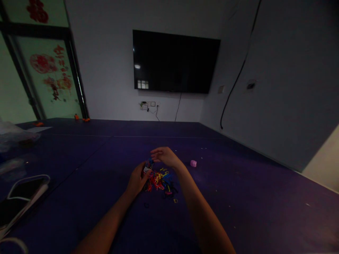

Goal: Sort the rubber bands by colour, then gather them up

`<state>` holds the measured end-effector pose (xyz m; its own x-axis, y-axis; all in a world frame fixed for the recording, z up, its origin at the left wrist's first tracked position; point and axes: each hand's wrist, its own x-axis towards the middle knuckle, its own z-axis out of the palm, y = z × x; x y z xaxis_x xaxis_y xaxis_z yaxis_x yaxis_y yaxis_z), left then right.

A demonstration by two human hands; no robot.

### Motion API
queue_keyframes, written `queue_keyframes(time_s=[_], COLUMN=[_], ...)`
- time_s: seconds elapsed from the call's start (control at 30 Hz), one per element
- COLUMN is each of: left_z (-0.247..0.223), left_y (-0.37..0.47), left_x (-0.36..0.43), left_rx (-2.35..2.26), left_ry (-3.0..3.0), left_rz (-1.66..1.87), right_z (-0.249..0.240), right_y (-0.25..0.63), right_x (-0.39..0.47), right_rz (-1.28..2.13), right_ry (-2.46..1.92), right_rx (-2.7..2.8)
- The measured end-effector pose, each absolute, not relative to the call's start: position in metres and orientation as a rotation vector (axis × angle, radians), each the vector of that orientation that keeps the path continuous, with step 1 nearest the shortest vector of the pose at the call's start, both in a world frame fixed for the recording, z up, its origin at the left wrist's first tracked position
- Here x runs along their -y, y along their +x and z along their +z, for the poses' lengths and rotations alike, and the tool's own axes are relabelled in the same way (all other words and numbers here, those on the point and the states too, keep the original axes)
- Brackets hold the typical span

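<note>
A small clear container (148,166) with a pale label and something blue at its top is held in my left hand (137,179). Above and to the right of its mouth is my right hand (164,156), fingers apart and pointing left; I see nothing in it. Below both hands a loose pile of coloured elastic bands (159,180), red, yellow, blue, pink and black, lies on the purple surface. A yellow band (175,200) and a dark band (146,205) lie apart from the pile.
A pink object (193,163) stands to the right of the pile on the purple surface (212,218). At the left edge are a white-rimmed dark object (25,190) and clear plastic bags (16,135). A television (176,61) hangs on the far wall.
</note>
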<state>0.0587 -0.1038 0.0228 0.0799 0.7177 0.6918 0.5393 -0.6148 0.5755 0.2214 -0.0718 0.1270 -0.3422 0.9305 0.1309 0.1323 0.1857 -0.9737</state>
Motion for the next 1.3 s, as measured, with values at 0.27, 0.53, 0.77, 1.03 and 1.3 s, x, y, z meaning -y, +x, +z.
queue_keyframes(time_s=[0.27, 0.53, 0.77, 1.03, 1.3], left_z=[0.027, 0.023, 0.028, 0.027, 0.021], left_y=[0.059, 0.057, 0.059, 0.059, 0.046], left_x=[0.106, 0.104, 0.106, 0.103, 0.085], left_rx=[-1.275, -1.322, -1.302, -1.318, -1.398], left_ry=[2.050, 1.901, 2.000, 1.902, 1.471], left_rz=[1.595, 1.685, 1.663, 1.725, 1.944], right_z=[0.132, 0.130, 0.126, 0.121, 0.095], right_y=[0.230, 0.230, 0.221, 0.218, 0.212], right_x=[0.070, 0.074, 0.080, 0.076, 0.124], right_rz=[1.095, 0.781, 0.676, 0.631, 0.192], right_ry=[-0.971, -1.025, -0.975, -1.023, -1.053], right_rx=[1.654, 2.049, 2.252, 2.168, 2.389])
